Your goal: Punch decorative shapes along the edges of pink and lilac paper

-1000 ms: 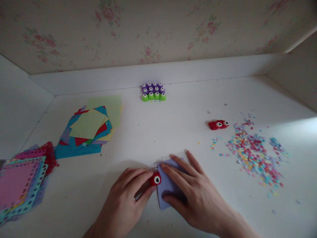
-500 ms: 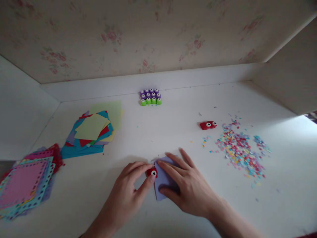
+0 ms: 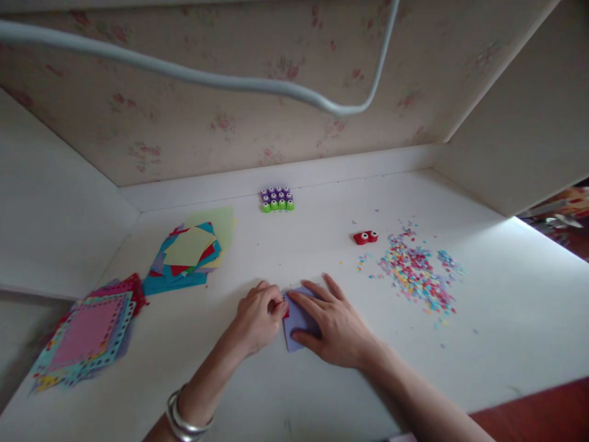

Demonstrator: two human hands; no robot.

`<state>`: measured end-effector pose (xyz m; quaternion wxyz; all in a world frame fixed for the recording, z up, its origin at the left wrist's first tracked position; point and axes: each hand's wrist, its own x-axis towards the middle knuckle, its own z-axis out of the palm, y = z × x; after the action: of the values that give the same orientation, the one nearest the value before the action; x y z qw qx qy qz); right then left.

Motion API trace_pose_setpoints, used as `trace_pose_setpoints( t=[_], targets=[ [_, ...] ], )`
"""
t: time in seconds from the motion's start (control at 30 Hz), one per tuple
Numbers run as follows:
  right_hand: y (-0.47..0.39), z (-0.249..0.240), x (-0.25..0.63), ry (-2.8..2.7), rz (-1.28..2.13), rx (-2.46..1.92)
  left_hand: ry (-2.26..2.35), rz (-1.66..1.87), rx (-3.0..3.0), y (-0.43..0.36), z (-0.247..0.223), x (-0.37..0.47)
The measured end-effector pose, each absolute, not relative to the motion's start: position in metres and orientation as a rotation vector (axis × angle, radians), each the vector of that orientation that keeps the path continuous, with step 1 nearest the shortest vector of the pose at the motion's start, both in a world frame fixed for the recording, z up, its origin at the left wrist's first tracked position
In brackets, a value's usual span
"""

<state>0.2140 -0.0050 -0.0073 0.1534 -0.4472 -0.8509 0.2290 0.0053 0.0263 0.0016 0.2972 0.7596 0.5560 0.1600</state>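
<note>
A sheet of purple paper [image 3: 298,328] lies on the white table in front of me. At its left edge sits a small red craft punch [image 3: 287,314], mostly covered by the fingers of my left hand [image 3: 258,319]. That hand is closed around the punch, its thumb bent over the top. My right hand [image 3: 340,328] lies flat on the purple paper with its fingers spread, pressing it to the table. Farther right, two more red craft punches [image 3: 365,237] stand side by side.
Purple and green punches [image 3: 277,198] stand in rows near the back wall. At left lie a stack of coloured paper [image 3: 188,248] and a pile of sheets with punched edges [image 3: 87,334]. Confetti [image 3: 421,270] is scattered at right. A white cable [image 3: 257,85] hangs across the top.
My left fingers have curled over the red punch, whose top is now hidden. My right hand stays spread on the paper. The camera view has shifted, bringing the cable and a bracelet into sight.
</note>
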Motion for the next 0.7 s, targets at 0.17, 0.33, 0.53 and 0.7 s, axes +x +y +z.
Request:
trace_pose_setpoints(
  t=[0.17,0.33,0.53,0.7],
  targets=[
    [-0.007,-0.006,0.214,-2.456,0.593,-1.268,1.429,0.489,1.993,0.026,0.004,0.002],
    [-0.009,-0.003,0.214,-2.446,0.582,-1.274,1.374,0.586,2.026,0.016,0.005,-0.011],
    [-0.009,-0.002,0.214,-2.430,0.608,-1.279,1.475,0.770,2.062,0.006,0.000,-0.040],
    [-0.008,-0.005,0.214,-2.429,0.583,-1.261,1.505,0.817,2.111,0.003,-0.010,-0.053]
  ],
)
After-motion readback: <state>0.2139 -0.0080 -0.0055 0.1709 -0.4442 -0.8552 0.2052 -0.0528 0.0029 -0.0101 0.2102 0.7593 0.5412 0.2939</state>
